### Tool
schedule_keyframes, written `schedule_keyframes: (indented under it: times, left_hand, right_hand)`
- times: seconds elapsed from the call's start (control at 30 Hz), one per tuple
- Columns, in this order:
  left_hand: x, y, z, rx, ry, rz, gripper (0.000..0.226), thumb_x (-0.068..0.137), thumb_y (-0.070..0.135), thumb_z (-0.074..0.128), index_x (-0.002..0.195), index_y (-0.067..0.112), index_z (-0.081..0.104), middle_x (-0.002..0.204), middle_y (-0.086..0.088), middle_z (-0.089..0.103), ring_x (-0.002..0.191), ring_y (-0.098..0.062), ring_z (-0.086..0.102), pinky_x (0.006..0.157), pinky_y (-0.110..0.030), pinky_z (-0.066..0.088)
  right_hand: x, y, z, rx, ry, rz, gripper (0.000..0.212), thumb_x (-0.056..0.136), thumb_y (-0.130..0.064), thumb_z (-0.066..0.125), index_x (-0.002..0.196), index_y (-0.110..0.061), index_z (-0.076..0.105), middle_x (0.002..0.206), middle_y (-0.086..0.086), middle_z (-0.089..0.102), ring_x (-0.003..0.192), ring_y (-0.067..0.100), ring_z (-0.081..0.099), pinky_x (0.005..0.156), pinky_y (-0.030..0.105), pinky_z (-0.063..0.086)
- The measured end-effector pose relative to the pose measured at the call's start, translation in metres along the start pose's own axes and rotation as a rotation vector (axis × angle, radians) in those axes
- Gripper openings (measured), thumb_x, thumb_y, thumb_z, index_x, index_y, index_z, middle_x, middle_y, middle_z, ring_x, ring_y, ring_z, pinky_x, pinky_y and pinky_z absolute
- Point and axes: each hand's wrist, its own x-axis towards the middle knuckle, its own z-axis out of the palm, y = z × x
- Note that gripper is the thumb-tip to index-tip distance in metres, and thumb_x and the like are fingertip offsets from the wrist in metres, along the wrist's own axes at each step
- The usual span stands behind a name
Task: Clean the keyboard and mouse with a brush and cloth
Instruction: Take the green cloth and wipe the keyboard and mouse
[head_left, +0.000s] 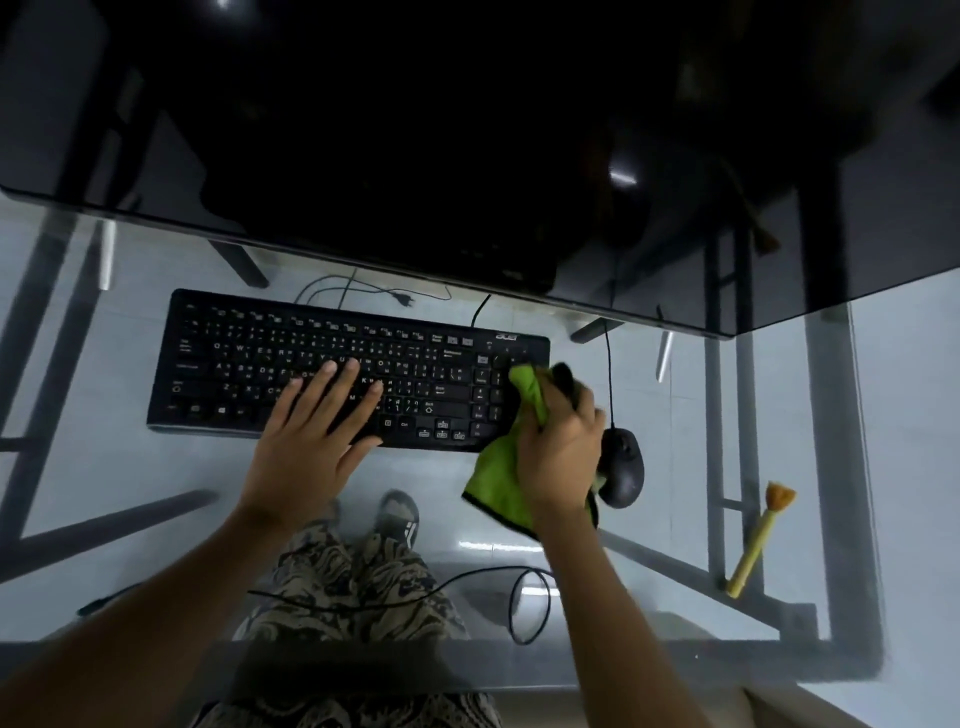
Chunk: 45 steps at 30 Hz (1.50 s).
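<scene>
My left hand (311, 431) lies flat and spread on the middle keys of the keyboard (343, 369), probably to pin it on the glass table (130, 483) while I wipe; it grasps nothing. My right hand (561, 447) is fisted around the bunched green cloth (498, 483), whose upper fold touches the number pad just ahead of my knuckles. The mouse (626, 467) sits just outside that fist; the brush (761, 535) lies well beyond it, untouched.
</scene>
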Motion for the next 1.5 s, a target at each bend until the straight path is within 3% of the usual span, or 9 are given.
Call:
schedule_keyframes:
  times: [0.17,0.3,0.5,0.63,0.77,0.97,1.17,1.4,1.5]
  left_hand:
    - [0.002,-0.001,0.001,0.015,0.02,0.005,0.055,0.098,0.043,0.035,0.144,0.015,0.041,0.15,-0.016,0.038,0.138,-0.036,0.036,0.112,-0.052,0.025]
    - [0.002,0.003,0.0,-0.002,0.034,-0.012,0.054,0.099,0.043,0.032,0.142,0.013,0.045,0.149,-0.018,0.04,0.136,-0.037,0.038,0.111,-0.052,0.025]
    - [0.003,0.004,-0.002,-0.011,0.019,-0.015,0.054,0.101,0.044,0.029,0.141,0.013,0.045,0.148,-0.018,0.04,0.136,-0.037,0.038,0.11,-0.052,0.027]
    - [0.003,0.003,-0.002,0.001,0.028,-0.003,0.053,0.099,0.043,0.033,0.142,0.013,0.044,0.149,-0.017,0.04,0.136,-0.037,0.038,0.111,-0.052,0.025]
    - [0.003,0.005,-0.003,-0.011,0.003,-0.018,0.054,0.098,0.043,0.034,0.143,0.014,0.044,0.149,-0.017,0.039,0.137,-0.036,0.036,0.113,-0.05,0.023]
    - [0.002,0.004,-0.002,0.01,-0.007,-0.013,0.054,0.098,0.043,0.035,0.143,0.014,0.043,0.15,-0.017,0.038,0.138,-0.036,0.036,0.112,-0.052,0.025]
    - [0.004,0.003,-0.001,0.002,0.025,-0.01,0.053,0.099,0.042,0.036,0.144,0.014,0.042,0.151,-0.017,0.037,0.139,-0.035,0.034,0.113,-0.052,0.025]
    - [0.001,0.003,-0.001,0.006,-0.012,-0.038,0.053,0.1,0.043,0.031,0.144,0.015,0.042,0.151,-0.015,0.037,0.14,-0.034,0.032,0.114,-0.051,0.023]
    - [0.002,0.002,-0.001,-0.003,-0.021,-0.035,0.053,0.101,0.043,0.032,0.145,0.016,0.042,0.152,-0.014,0.036,0.142,-0.033,0.03,0.115,-0.05,0.022]
  right_hand:
    - [0.043,-0.005,-0.004,0.004,-0.031,0.061,0.039,0.088,-0.015,0.061,0.126,-0.021,0.063,0.123,0.011,0.056,0.1,0.034,0.048,0.072,0.027,0.036]
    - [0.062,-0.013,0.006,0.005,0.02,0.017,0.037,0.084,-0.011,0.065,0.12,-0.019,0.067,0.119,0.012,0.058,0.093,0.034,0.048,0.067,0.036,0.051]
    - [-0.037,0.004,-0.003,0.068,0.058,0.144,0.044,0.075,0.0,0.071,0.115,-0.017,0.07,0.115,0.014,0.062,0.092,0.037,0.056,0.077,0.03,0.039]
    - [0.019,-0.001,-0.003,0.05,0.018,0.099,0.037,0.083,-0.006,0.065,0.119,-0.016,0.068,0.12,0.014,0.06,0.098,0.036,0.052,0.076,0.027,0.036]
    - [0.065,-0.006,0.008,0.043,0.028,0.018,0.038,0.086,-0.01,0.063,0.123,-0.018,0.065,0.123,0.012,0.057,0.099,0.033,0.049,0.069,0.028,0.039]
    - [-0.035,0.007,0.002,0.051,0.074,0.065,0.046,0.075,0.002,0.07,0.117,-0.015,0.068,0.119,0.014,0.06,0.096,0.036,0.054,0.077,0.032,0.044]
    - [0.047,-0.026,0.01,0.041,0.078,0.107,0.038,0.08,-0.004,0.065,0.115,-0.018,0.069,0.116,0.014,0.059,0.09,0.035,0.05,0.065,0.035,0.05]
    - [-0.019,-0.034,0.021,-0.081,-0.149,-0.759,0.049,0.071,-0.005,0.067,0.112,-0.032,0.068,0.12,0.009,0.064,0.091,0.03,0.05,0.072,0.034,0.05]
    - [-0.005,0.016,0.004,-0.13,-0.126,-0.765,0.058,0.066,-0.005,0.068,0.117,-0.031,0.066,0.119,0.01,0.063,0.09,0.03,0.05,0.072,0.034,0.051]
